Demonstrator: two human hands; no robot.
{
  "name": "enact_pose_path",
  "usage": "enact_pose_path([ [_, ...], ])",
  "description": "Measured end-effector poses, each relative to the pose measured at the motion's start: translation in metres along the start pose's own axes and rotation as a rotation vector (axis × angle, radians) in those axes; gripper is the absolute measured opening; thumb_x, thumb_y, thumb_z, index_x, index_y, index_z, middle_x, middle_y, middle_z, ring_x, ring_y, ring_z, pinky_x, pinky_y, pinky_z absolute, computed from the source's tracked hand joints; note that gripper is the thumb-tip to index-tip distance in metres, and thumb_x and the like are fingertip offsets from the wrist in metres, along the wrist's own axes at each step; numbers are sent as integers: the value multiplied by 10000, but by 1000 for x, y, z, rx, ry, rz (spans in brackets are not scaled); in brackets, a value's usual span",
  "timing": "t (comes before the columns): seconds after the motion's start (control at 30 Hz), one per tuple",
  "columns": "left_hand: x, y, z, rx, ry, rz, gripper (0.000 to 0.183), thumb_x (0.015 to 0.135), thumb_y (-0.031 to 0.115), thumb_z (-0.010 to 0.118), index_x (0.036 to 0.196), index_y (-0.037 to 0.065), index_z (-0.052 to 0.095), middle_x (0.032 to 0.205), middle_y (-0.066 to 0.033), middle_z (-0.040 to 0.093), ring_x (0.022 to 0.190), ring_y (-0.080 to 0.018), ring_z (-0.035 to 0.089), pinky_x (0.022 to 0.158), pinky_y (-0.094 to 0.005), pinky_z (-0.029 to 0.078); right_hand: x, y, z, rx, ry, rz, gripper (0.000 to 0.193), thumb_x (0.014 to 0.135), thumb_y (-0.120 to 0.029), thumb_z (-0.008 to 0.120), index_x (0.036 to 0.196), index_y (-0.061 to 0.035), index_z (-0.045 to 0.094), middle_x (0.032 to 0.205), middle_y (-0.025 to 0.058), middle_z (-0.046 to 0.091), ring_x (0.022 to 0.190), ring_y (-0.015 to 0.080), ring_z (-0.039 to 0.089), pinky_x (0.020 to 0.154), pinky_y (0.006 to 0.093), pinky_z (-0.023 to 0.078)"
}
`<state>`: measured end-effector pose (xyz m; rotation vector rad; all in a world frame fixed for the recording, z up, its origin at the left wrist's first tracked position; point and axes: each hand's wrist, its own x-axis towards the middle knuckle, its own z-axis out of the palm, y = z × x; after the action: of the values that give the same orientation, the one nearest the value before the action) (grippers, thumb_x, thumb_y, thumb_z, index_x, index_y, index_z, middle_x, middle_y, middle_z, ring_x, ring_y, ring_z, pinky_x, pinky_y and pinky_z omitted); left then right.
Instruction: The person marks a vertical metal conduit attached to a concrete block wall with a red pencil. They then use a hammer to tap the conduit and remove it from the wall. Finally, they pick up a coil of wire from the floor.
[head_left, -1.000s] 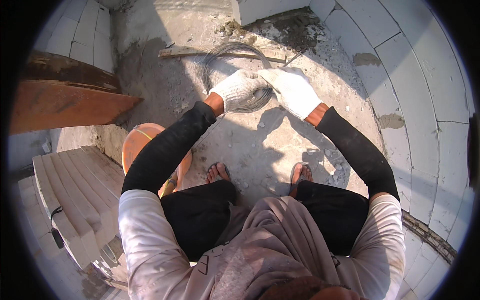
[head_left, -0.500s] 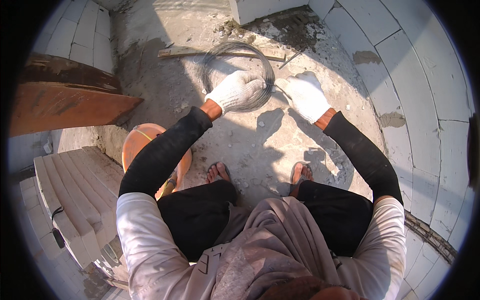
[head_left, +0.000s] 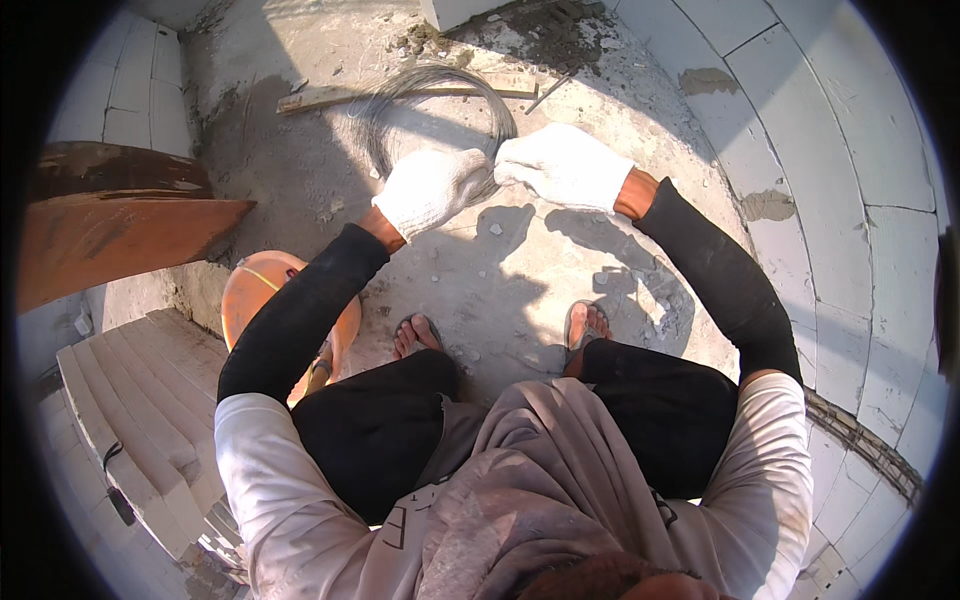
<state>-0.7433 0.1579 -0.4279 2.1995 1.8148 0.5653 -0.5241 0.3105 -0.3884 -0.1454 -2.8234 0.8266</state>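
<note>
A loose coil of thin grey wire [head_left: 496, 102] hangs just past my hands, above the concrete floor. My left hand [head_left: 430, 190], in a white knit glove, is closed at the coil's near side, its fingers wrapped round the wire. Close against it is my right hand [head_left: 568, 168], gloved the same way, with its fingertips pinched together where the two gloves meet. The bit of wire between the fingertips is hidden by the gloves.
A wooden strip [head_left: 320, 97] lies on the floor beyond the coil. To my left are an orange tub [head_left: 243, 305], stacked pale blocks [head_left: 120, 405] and a reddish-brown board [head_left: 120, 235]. A pale block wall [head_left: 810, 130] rises on the right. My sandalled feet stand below.
My right hand has turned and drawn in against the left, covering the short length of wire that showed between them. The whole view has shifted, so the surroundings sit slightly further left and higher.
</note>
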Motion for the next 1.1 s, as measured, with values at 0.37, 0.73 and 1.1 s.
enact_pose_path([
  [0.37,-18,-1,15,-107,-14,-92,325,1011,285,593,1242,95,719,910,-210,734,854,-396,713,783,-470,569,-21,46,-19,-109,-227,471,285,997,-306,589,1107,-73,708,1026,177,726,941,418,667,827,502,504],
  [0.73,-13,23,19,-454,-75,-210,327,1058,318,555,1230,100,727,993,-206,739,910,-411,706,800,-471,545,-29,1,48,38,-48,339,292,1041,-270,575,1194,-57,704,1050,209,729,984,384,699,867,433,548],
  [1.1,-34,6,12,-82,-48,-34,299,940,246,665,1225,171,714,837,-170,704,755,-377,694,692,-477,547,-6,-22,-7,198,49,156,201,1000,-115,576,1056,-47,758,908,176,732,881,402,696,820,434,554],
])
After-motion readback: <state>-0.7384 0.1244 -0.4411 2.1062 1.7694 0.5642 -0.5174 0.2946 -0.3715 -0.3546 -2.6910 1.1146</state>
